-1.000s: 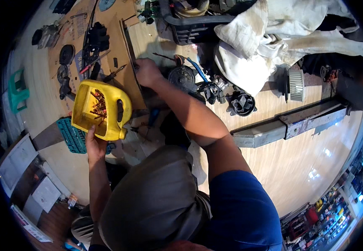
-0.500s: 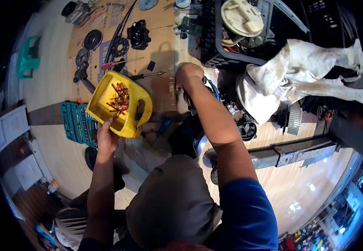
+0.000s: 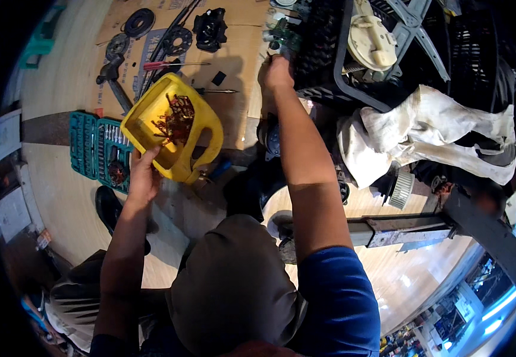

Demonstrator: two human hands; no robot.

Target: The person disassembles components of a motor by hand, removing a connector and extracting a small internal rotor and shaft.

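Yellow jug, held open-side up, presumably to retain reddish pieces.
Left fingers clamped it; for our right hand, rightward of it, we couldn't tell.

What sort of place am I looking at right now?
Probably a repair workshop, perhaps for vehicles: there is an open teal socket set, a red-handled screwdriver, and a black crate holding mechanical parts.

A Mechanical Repair Workshop

Screwdrivers and loose black machine parts are spread on cardboard; a teal socket set is seen open nearby. Small reddish-brown pieces are held in a cut-open yellow jug, and mechanical pieces are piled in a black crate.
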